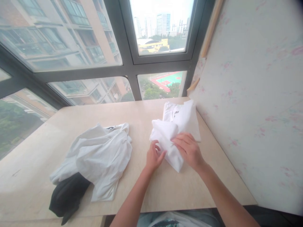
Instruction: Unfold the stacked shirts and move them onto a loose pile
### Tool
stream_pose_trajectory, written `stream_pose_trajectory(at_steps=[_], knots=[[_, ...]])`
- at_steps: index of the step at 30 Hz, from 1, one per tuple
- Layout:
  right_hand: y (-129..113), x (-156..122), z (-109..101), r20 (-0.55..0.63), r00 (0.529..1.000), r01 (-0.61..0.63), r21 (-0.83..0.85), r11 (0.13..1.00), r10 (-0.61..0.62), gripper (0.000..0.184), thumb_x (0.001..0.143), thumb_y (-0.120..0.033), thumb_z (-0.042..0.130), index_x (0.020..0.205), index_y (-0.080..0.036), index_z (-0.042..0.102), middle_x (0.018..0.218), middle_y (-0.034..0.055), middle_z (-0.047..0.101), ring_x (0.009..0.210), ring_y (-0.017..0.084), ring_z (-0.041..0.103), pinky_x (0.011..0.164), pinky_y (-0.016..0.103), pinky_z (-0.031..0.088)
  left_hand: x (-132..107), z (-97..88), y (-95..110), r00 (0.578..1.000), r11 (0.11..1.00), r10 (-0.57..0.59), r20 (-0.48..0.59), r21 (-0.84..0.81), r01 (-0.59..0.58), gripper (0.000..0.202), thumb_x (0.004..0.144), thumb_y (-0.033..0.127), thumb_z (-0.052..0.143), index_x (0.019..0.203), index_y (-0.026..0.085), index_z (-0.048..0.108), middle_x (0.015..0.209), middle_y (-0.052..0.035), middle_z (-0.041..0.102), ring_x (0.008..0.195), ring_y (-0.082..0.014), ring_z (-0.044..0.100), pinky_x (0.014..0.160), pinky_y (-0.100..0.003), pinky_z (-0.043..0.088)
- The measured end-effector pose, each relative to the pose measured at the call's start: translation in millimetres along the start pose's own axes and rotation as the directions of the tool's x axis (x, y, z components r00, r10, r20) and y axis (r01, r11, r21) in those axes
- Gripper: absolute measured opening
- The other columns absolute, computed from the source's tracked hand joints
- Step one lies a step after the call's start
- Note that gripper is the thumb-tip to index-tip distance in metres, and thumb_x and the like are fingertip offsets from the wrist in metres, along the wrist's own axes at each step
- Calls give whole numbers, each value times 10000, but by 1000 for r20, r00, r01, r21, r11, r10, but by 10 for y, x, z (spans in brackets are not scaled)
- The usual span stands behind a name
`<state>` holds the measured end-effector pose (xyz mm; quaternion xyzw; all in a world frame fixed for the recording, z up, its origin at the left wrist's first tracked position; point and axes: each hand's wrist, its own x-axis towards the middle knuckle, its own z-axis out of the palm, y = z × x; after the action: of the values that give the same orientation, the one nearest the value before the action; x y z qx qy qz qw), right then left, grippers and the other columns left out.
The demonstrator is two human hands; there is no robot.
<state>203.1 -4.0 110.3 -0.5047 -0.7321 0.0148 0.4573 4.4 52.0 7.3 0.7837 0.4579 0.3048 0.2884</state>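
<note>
A small white garment point(165, 138) lies partly folded on the pale wooden table point(142, 113), right of centre. My right hand point(189, 149) rests on top of it, fingers pressed down on the cloth. My left hand point(154, 157) pinches the garment's left edge between thumb and fingers. Just behind it lies a folded white shirt with black print point(182, 116), close to the wall.
A loose pile of white clothes point(99, 154) lies at the left, with a black garment point(67, 195) under its near corner. A flowered wall point(255, 94) stands along the table's right side. Large windows point(94, 47) run behind the table.
</note>
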Motion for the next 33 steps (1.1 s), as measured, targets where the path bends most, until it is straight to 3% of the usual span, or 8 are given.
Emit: stream_pose_trajectory(at_steps=[5, 10, 12, 17, 21, 27, 30, 33], knots=[[-164, -28, 356, 282, 959, -44, 250, 967, -30, 247, 962, -155, 476, 993, -220, 712, 977, 57, 693, 1022, 191, 600, 928, 375, 488, -242, 89, 127, 989, 996, -55, -141, -83, 43, 658, 800, 281, 615, 1388, 196, 331, 1238, -126, 584, 880, -184, 621, 754, -316, 517], [-142, -179, 543, 373, 919, -276, 379, 883, 128, 182, 910, -155, 540, 955, -210, 708, 980, 39, 701, 1001, 174, 619, 937, 340, 484, -393, 36, 208, 960, 974, -219, -176, -95, 204, 933, 811, 311, 635, 1546, 180, 75, 1188, -112, 635, 782, -175, 638, 705, -310, 521], [-110, -232, 546, 378, 901, -375, 426, 823, 215, 186, 893, -171, 547, 983, -209, 706, 1016, 38, 706, 1005, 168, 634, 942, 327, 489, -399, -37, 219, 968, 981, -191, -161, 7, 195, 853, 816, 305, 632, 1539, 208, 190, 1185, -100, 644, 750, -167, 634, 680, -294, 506], [187, -391, 559, 224, 787, -614, 379, 692, 575, 250, 904, -323, 521, 1007, -178, 697, 1034, 80, 717, 949, 189, 668, 854, 327, 532, -373, -207, 256, 997, 979, -79, -21, 188, 81, 446, 806, 194, 598, 1249, 242, 588, 997, -35, 704, 773, -168, 650, 698, -261, 473], [617, -533, 607, -36, 675, -713, 228, 663, 737, 438, 840, -445, 583, 1152, -144, 642, 1111, 134, 689, 882, 219, 663, 837, 395, 542, -400, -263, 297, 988, 962, -146, -49, 227, 153, 263, 804, 242, 626, 1066, 238, 646, 755, 18, 675, 697, -157, 638, 652, -243, 434], [1086, -279, 686, -27, 497, -735, 519, 437, 868, 535, 783, -404, 625, 1247, -144, 561, 1131, 157, 681, 934, 235, 682, 719, 345, 578, -454, -279, 434, 991, 983, -135, -12, 126, 135, 145, 833, 302, 598, 955, 229, 625, 703, 22, 649, 640, -144, 608, 633, -241, 431], [1060, 150, 681, -131, 536, -650, 567, 507, 834, 499, 770, -301, 589, 1243, -145, 563, 1198, 150, 664, 1012, 224, 668, 816, 340, 571, -487, -356, 586, 987, 986, -161, -9, 47, 161, 153, 864, 348, 582, 941, 224, 625, 684, 21, 634, 631, -143, 598, 631, -246, 436], [845, 625, 679, -179, 693, -499, 579, 644, 698, 460, 805, -276, 561, 1247, -148, 579, 1280, 133, 634, 1112, 209, 636, 955, 353, 530, -558, -523, 771, 984, 983, -178, 16, -37, 179, 219, 908, 411, 546, 933, 209, 627, 647, 20, 605, 613, -139, 582, 609, -241, 429]])
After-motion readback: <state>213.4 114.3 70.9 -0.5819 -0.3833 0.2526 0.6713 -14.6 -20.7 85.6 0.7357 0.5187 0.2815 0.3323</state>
